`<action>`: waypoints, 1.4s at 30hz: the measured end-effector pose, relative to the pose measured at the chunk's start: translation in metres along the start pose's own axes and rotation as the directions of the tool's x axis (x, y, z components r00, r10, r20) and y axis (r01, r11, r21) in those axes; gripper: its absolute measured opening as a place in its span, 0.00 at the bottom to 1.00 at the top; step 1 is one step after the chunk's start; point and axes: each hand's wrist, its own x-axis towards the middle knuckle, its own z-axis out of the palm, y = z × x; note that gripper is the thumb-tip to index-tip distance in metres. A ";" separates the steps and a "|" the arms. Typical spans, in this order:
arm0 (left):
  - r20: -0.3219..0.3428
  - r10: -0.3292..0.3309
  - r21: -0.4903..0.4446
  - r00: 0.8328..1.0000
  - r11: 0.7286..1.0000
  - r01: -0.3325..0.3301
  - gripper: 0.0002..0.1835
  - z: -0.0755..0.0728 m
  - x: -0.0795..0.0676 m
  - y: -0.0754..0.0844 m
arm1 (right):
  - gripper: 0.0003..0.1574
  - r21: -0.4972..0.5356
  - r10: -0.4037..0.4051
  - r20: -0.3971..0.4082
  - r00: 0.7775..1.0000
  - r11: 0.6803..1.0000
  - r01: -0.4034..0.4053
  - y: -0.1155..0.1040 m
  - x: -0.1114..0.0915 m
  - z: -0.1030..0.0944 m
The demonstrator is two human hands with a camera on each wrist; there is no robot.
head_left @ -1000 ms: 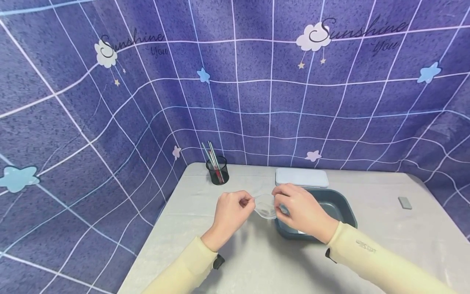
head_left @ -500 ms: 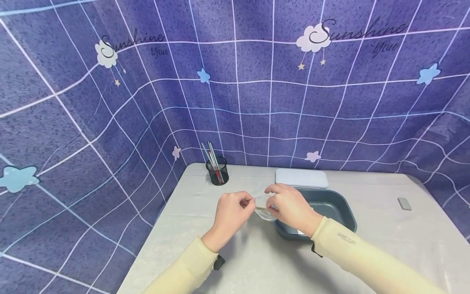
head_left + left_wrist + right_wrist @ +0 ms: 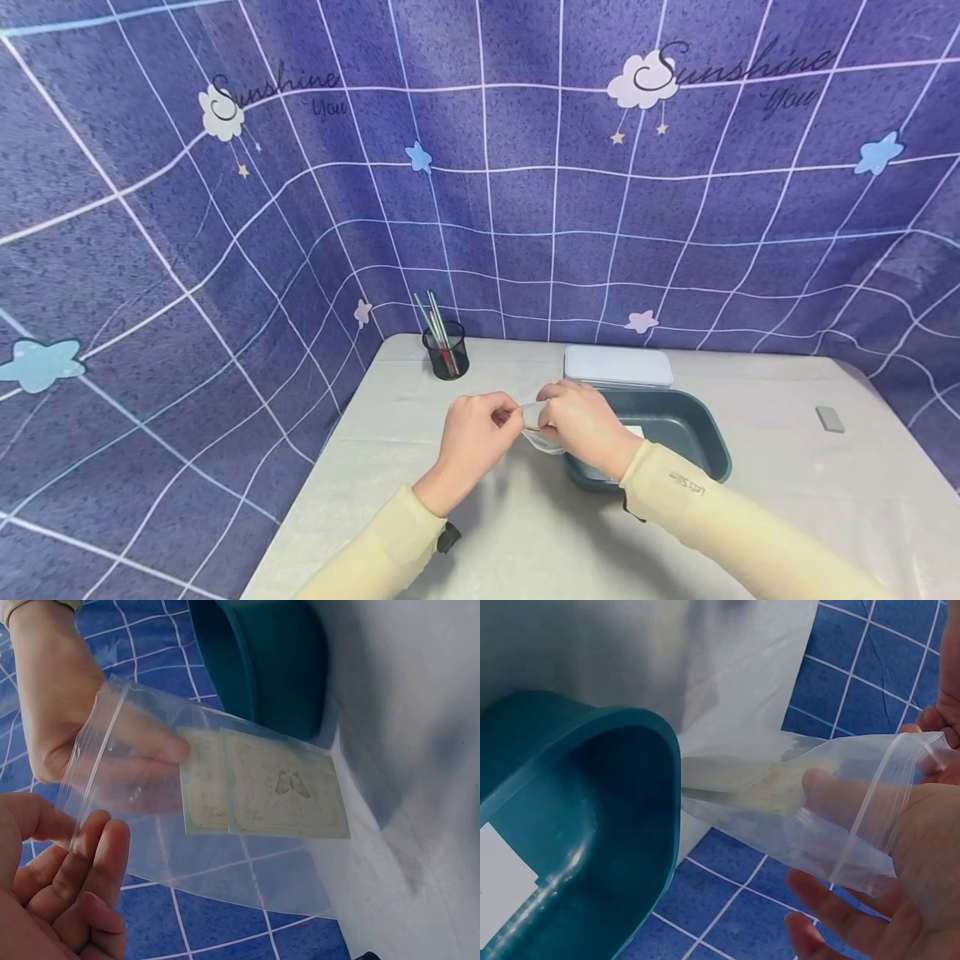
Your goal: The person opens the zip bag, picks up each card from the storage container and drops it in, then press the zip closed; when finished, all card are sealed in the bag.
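Note:
My left hand [image 3: 476, 429] pinches the mouth of a clear zip bag [image 3: 285, 877] between thumb and fingertips. Inside the bag lie pale printed cards [image 3: 300, 814], one overlapping another; the front one bears a butterfly. My right hand [image 3: 588, 421] reaches into the bag's mouth from the other side. Through the plastic, in the left wrist view, a fingertip of it [image 3: 176, 748] meets the cards' near edge. The right wrist view has a digit on the cards' opposite face, while other fingers [image 3: 832, 900] spread outside beneath the bag.
Just right of the bag stands a dark teal basin [image 3: 705, 421] with a white paper [image 3: 502, 881] in it. Behind are a pale flat case [image 3: 618, 367] and a black mesh cup [image 3: 448, 365] of pens. A small grey block [image 3: 830, 419] lies far right.
My right hand has moved left, closer to my left hand and farther over the bag's mouth. The left hand has kept its hold and hardly moved.

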 end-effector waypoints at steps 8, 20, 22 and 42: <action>0.002 0.005 -0.003 1.000 1.000 -0.005 0.06 0.000 0.000 -0.001 | 0.12 -0.002 0.014 0.022 1.000 1.000 -0.014 -0.002 -0.002 -0.003; 0.013 -0.036 0.006 0.999 0.999 0.036 0.05 -0.001 -0.002 0.001 | 0.16 0.056 -0.035 -0.053 0.998 0.998 0.038 0.000 -0.011 -0.026; 0.014 -0.042 0.004 0.999 0.999 0.042 0.05 -0.002 -0.001 0.001 | 0.13 0.067 -0.043 -0.081 0.996 0.997 0.049 0.000 -0.013 -0.033; 0.012 -0.041 -0.002 0.999 0.999 0.041 0.05 -0.006 -0.001 0.004 | 0.24 0.076 0.174 0.145 0.974 0.980 -0.186 0.082 -0.051 -0.031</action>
